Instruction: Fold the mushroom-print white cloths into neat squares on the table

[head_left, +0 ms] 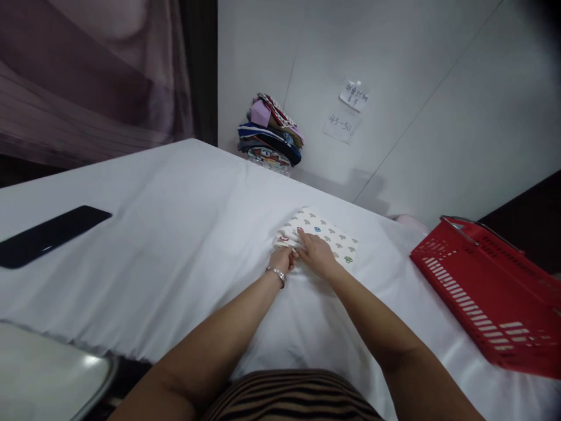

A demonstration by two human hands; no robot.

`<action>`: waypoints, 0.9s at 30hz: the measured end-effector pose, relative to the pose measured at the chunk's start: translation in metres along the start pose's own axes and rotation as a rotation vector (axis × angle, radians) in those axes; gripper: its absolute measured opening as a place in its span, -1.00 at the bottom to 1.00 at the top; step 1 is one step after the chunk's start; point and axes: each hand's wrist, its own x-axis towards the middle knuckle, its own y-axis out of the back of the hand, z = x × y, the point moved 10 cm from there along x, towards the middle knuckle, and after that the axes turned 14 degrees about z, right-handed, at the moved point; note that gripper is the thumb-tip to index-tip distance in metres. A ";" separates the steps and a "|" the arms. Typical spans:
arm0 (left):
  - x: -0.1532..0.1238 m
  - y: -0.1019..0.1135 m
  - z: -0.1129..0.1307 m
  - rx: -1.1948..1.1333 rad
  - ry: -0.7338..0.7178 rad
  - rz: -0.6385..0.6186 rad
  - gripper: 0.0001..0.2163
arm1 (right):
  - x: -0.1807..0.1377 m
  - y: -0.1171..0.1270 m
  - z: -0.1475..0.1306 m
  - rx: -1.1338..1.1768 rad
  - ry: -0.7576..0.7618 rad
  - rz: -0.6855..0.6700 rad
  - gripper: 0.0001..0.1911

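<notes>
Left hand (284,258) is pinching patterned cloth (329,234) at one corner, right hand (318,255) resting atop, grip unclear; uneven tugging risks creases.

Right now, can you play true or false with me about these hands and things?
1. The left hand and right hand both touch the patterned cloth. True.
2. The patterned cloth is all black. False: it is pale with small prints.
3. The red basket sits to the right of the hands. True.
4. A watch is on the right wrist. False: that wrist is bare, and a silver bracelet is on the left one.
5. A pile of fabrics stands beyond the patterned cloth. True.
</notes>
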 end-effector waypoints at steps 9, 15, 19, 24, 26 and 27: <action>-0.004 0.003 -0.001 -0.009 0.046 0.027 -0.79 | 0.025 -0.008 0.053 0.232 -0.310 -0.020 -0.55; -0.004 0.004 -0.001 -0.014 0.042 0.030 -0.83 | 0.040 -0.020 0.139 0.518 -0.668 -0.067 -0.64; -0.003 0.003 -0.001 -0.022 0.035 0.019 -0.87 | 0.049 -0.022 0.173 0.466 -0.695 -0.052 -0.69; 0.001 0.002 -0.003 -0.007 0.036 0.018 -0.85 | 0.045 -0.033 0.167 0.315 -0.643 -0.041 -0.77; 0.001 0.001 -0.004 -0.009 0.035 0.009 -0.84 | 0.043 -0.030 0.154 0.212 -0.562 0.007 -0.71; 0.001 0.000 -0.003 -0.012 0.030 0.004 -0.84 | 0.043 -0.024 0.147 0.137 -0.496 0.050 -0.67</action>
